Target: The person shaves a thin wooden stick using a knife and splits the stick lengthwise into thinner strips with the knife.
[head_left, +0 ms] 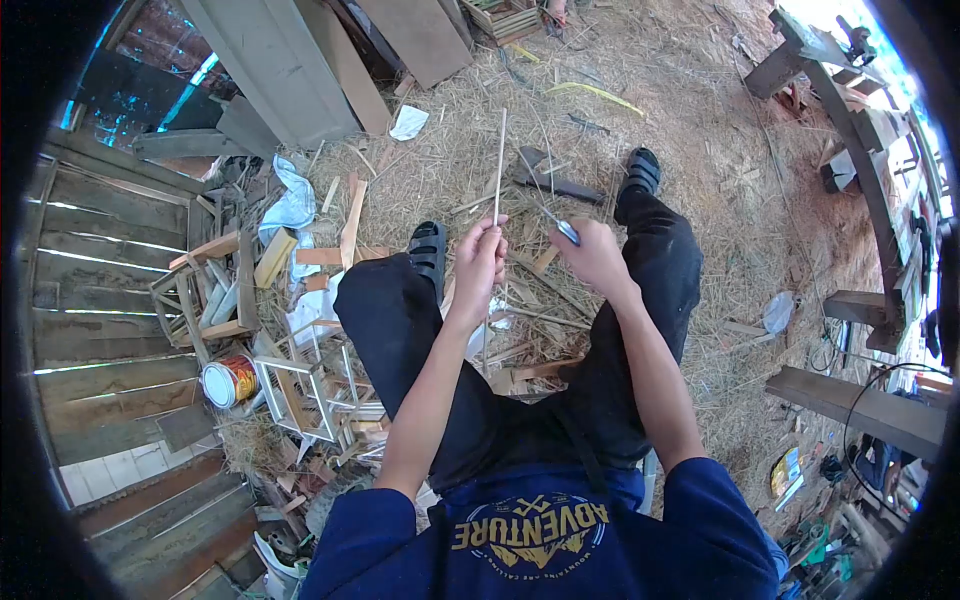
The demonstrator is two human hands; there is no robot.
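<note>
My left hand (480,262) is closed around a long, thin wooden stick (501,165). The stick stands out upward from my fingers, and its lower part runs on below the hand between my knees. My right hand (594,262), just beside it, grips a slim knife-like tool (566,232) with a blue handle. Its thin metal tip points up and left towards the stick, with a gap between them. Whether the tip is a blade or a plain shaft is too small to tell. Both hands are above the ground, between my bent legs.
Straw and wood scraps cover the ground. On the left lie a white slatted frame (300,400), a paint can (230,381) and wooden offcuts. Large boards (285,75) lean at upper left. A timber bench (850,110) stands on the right, with a beam (860,405) below it.
</note>
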